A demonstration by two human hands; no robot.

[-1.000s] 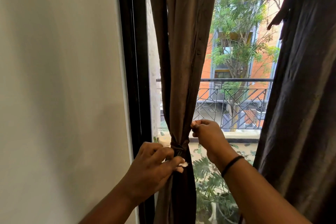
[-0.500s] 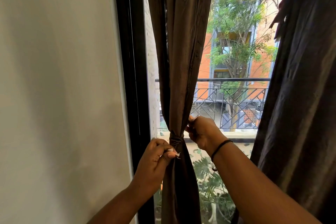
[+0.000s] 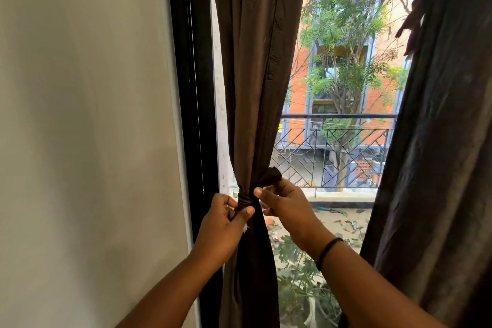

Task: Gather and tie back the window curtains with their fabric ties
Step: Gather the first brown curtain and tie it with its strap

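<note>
My right hand (image 3: 286, 201) is gripping the fabric tie (image 3: 270, 177) end, left hand (image 3: 226, 224) pinching the knot on the gathered left curtain (image 3: 255, 88); I should be pulling evenly.

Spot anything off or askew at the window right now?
Only one curtain is under control. The left curtain is cinched by its fabric tie, with the left hand and right hand gripping the tie ends. The right curtain hangs loose, and a ragged flap sticks out from its upper edge.
</note>
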